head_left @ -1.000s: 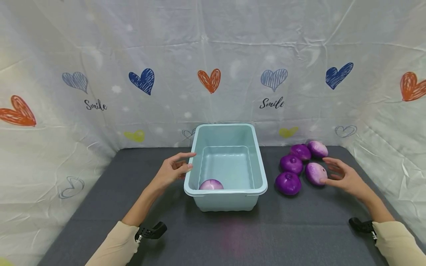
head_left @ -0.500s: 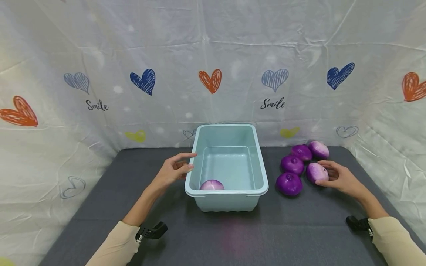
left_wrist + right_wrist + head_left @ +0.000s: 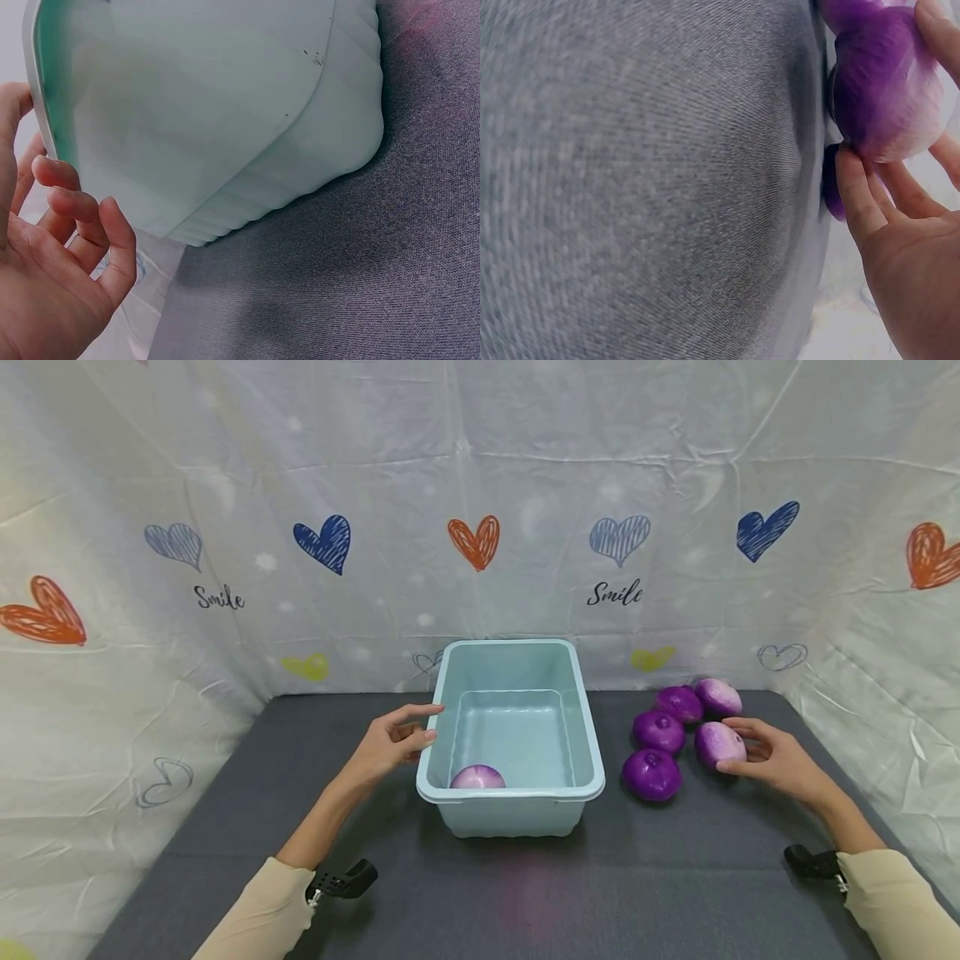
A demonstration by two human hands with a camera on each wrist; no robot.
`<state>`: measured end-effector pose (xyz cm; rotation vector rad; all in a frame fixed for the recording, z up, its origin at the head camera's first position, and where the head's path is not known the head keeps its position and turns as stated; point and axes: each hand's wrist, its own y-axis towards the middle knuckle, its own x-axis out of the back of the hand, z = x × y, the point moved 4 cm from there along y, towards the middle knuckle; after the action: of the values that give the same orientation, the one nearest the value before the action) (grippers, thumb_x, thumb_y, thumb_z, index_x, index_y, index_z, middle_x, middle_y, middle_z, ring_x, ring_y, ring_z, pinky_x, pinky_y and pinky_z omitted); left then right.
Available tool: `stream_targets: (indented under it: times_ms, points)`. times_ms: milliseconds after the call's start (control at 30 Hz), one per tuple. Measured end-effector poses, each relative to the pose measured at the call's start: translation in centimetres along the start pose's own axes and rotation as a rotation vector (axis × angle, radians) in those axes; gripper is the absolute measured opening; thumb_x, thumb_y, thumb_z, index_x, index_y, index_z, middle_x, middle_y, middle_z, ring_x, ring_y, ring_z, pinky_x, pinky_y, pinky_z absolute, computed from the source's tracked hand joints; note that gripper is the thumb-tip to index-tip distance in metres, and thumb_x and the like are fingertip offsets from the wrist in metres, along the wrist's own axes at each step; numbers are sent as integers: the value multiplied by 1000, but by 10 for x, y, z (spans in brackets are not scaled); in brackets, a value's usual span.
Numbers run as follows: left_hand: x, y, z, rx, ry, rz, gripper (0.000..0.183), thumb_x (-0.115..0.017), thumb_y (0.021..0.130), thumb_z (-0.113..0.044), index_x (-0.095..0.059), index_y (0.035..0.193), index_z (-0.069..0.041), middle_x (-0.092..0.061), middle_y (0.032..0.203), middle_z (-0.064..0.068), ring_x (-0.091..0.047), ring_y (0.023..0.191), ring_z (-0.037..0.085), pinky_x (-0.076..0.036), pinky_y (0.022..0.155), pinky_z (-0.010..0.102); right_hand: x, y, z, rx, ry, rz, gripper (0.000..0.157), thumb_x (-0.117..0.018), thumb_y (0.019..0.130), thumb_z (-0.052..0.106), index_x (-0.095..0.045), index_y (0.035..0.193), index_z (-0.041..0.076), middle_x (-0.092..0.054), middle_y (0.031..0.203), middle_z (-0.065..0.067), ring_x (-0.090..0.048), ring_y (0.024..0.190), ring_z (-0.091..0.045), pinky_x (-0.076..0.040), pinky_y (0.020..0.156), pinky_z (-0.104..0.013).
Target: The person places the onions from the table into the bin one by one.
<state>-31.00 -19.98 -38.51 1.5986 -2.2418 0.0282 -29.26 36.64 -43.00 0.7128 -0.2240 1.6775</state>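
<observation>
My right hand (image 3: 780, 762) holds a purple-and-white onion (image 3: 720, 745) at the right of the table, thumb on its near side and fingers at its far side. In the right wrist view this onion (image 3: 889, 86) sits between thumb and fingers, close over the cloth. Purple onions (image 3: 652, 775) lie beside it in a loose cluster. My left hand (image 3: 386, 745) rests at the left rim of a pale blue plastic tub (image 3: 510, 814), index finger straight over the edge, other fingers loosely bent. One onion (image 3: 477, 777) lies inside the tub at its near end.
A dark grey cloth (image 3: 525, 902) covers the table. Behind and at both sides hangs a white curtain (image 3: 540, 443) printed with hearts. The tub's near wall and rim stand between the two hands.
My right hand has closed in around the pale onion from its right side, and the onion has shifted slightly right and back. My left hand and the tub have stayed in place.
</observation>
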Motion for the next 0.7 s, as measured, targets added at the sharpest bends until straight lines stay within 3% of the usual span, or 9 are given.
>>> stream_targets:
  times_ms: [200, 367, 700]
  points:
    - [0, 0, -1, -21, -6, 8, 44, -68, 101, -16, -59, 143, -8, -64, 82, 12, -58, 76, 22, -54, 75, 39, 1, 0, 2, 31, 3, -21, 63, -80, 89, 6, -50, 143, -5, -52, 137, -13, -52, 112, 5, -44, 87, -12]
    - [-1, 0, -3, -30, -23, 11, 44, -67, 101, -14, -59, 143, -6, -64, 80, 11, -61, 78, 19, -55, 76, 37, 2, 1, 6, 70, 27, -45, 64, -80, 88, 2, -51, 144, -6, -55, 136, -4, -56, 112, 1, -45, 87, -13]
    - [-3, -1, -5, -36, -30, 0, 42, -67, 101, -12, -60, 141, -4, -49, 73, 27, -51, 68, 28, -52, 70, 35, 13, 2, 13, 61, 83, -86, 62, -78, 88, -3, -52, 144, -4, -56, 131, 16, -59, 110, 0, -46, 87, -14]
